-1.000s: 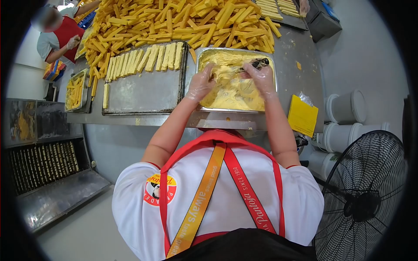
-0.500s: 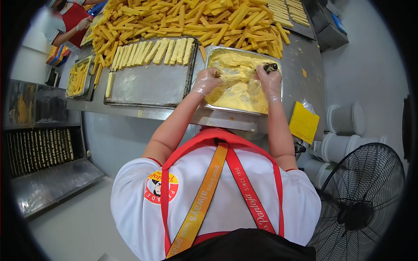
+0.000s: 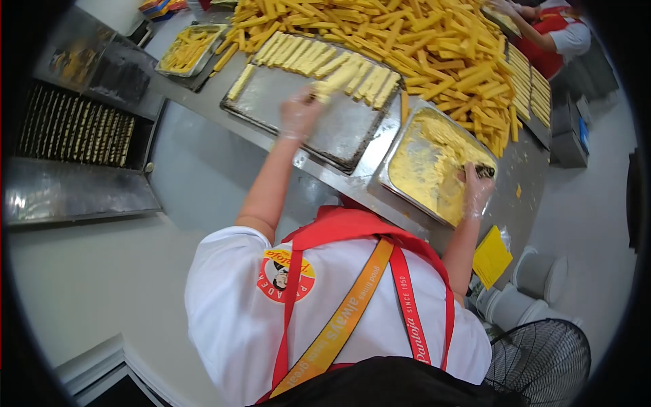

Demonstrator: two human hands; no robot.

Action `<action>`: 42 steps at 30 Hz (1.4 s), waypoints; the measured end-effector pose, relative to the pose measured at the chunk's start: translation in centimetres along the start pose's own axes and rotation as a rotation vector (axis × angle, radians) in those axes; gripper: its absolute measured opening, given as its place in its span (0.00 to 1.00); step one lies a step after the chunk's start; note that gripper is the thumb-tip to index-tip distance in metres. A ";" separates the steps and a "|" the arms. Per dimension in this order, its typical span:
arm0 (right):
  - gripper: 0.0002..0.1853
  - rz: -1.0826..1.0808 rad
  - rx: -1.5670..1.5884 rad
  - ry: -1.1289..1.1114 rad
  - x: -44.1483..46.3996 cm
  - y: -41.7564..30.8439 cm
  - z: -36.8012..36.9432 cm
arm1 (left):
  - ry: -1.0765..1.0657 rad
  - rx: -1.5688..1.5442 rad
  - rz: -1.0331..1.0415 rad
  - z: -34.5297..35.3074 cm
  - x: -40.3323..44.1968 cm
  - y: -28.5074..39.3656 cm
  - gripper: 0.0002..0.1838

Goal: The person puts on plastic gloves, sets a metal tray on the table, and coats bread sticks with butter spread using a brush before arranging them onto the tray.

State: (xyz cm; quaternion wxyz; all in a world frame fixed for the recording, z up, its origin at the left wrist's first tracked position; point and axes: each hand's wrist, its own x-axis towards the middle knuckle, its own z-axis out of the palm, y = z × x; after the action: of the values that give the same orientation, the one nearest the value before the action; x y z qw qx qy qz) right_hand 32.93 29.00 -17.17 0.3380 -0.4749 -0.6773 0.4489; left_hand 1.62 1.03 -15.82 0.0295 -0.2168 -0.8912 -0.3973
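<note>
My left hand [image 3: 300, 117], in a clear glove, is closed on a cream-coated bread stick [image 3: 332, 84], blurred by motion, over the baking tray [image 3: 332, 129]. A row of coated sticks [image 3: 298, 54] lies along the tray's far side, and a single one [image 3: 241, 82] lies at its left end. My right hand [image 3: 477, 190], also gloved, grips a tool with a dark handle [image 3: 484, 171] above the right side of the metal pan [image 3: 385, 178]. Thick pale-yellow cream [image 3: 430, 152] covers much of that pan. The tool's working end is hidden.
Plain yellow bread sticks [image 3: 434, 51] are heaped behind the tray and pan. A smaller pan of sticks [image 3: 190, 49] stands left. Filled trays [image 3: 532, 88] lie right, near another person [image 3: 553, 37]. A yellow cloth [image 3: 491, 258], white buckets [image 3: 541, 273] and a fan [image 3: 542, 363] are at right.
My left hand has moved from the cream pan leftward to over the baking tray, carrying a coated stick. My right hand stays at the pan with the tool. The view has turned.
</note>
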 end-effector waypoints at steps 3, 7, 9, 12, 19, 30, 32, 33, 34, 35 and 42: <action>0.12 -0.022 0.151 0.026 0.0 0.6 0.8 | 0.405 0.152 0.018 -0.7 5.6 -16.2 0.12; 0.13 -0.018 0.160 0.028 0.6 1.2 1.6 | 0.491 0.310 0.016 -3.9 7.5 -22.5 0.08; 0.12 -0.014 0.125 0.025 0.9 1.4 1.7 | 0.428 0.364 -0.042 -4.1 8.0 -23.5 0.07; 0.10 -0.011 0.055 0.004 0.5 1.7 1.9 | 0.427 0.445 -0.011 -3.5 8.6 -24.8 0.08; 0.10 0.028 0.030 -0.537 -4.1 -2.9 3.6 | 0.404 0.403 0.235 -1.3 9.6 -14.0 0.23; 0.11 -0.202 -0.140 -0.406 -2.8 -2.5 4.0 | -0.377 0.169 0.737 15.8 15.6 8.6 0.21; 0.12 -0.005 -0.068 -0.325 -1.7 -1.8 2.8 | -0.436 0.124 0.765 19.6 16.0 10.7 0.20; 0.12 0.079 -0.030 -0.235 0.4 0.0 1.7 | -0.467 0.101 0.777 21.2 15.8 11.5 0.20; 0.12 0.162 0.008 -0.146 2.0 1.0 0.8 | -0.492 0.131 0.771 22.0 15.4 12.5 0.20; 0.12 0.142 -0.024 0.005 2.9 0.9 0.1 | -0.517 0.162 0.763 22.6 15.0 13.4 0.19; 0.14 -0.040 -0.136 -0.422 -1.0 -0.5 2.5 | -0.433 0.194 0.787 29.8 14.9 12.4 0.15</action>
State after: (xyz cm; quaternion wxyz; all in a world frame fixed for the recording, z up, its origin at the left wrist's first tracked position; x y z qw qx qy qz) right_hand 30.85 27.26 -17.70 0.1649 -0.3786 -0.7710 0.4848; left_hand -3.24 35.26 -24.13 0.0115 -0.6130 -0.7598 -0.2163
